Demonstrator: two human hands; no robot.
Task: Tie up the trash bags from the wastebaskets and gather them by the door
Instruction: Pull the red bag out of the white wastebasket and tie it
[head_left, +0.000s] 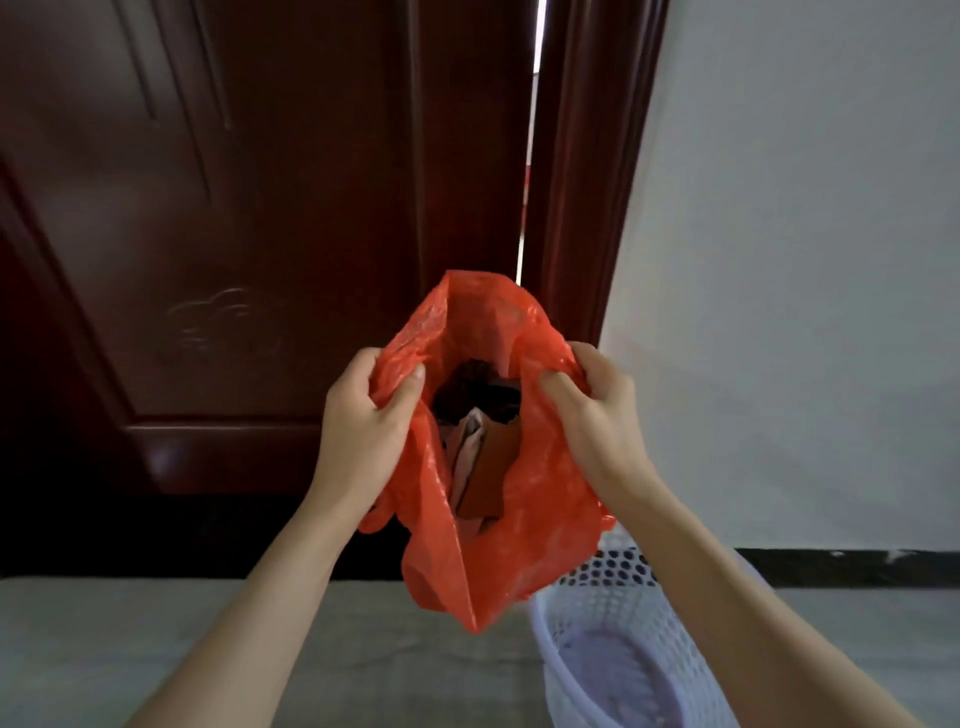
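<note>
The red trash bag (524, 519) hangs before the door (260, 208), above the wastebasket (613, 644), mouth gaping; left hand (363, 421) and right hand (597, 410) fingers clench its rim. Thin plastic might tear or scraps spill during knotting

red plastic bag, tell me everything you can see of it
The thin, crinkled red plastic trash bag hangs in the air before a dark wooden door, untied, its mouth pulled open. Brown and pale scraps lie inside. The left hand and right hand each grip its rim. Its bottom dangles above a white mesh wastebasket.
</note>
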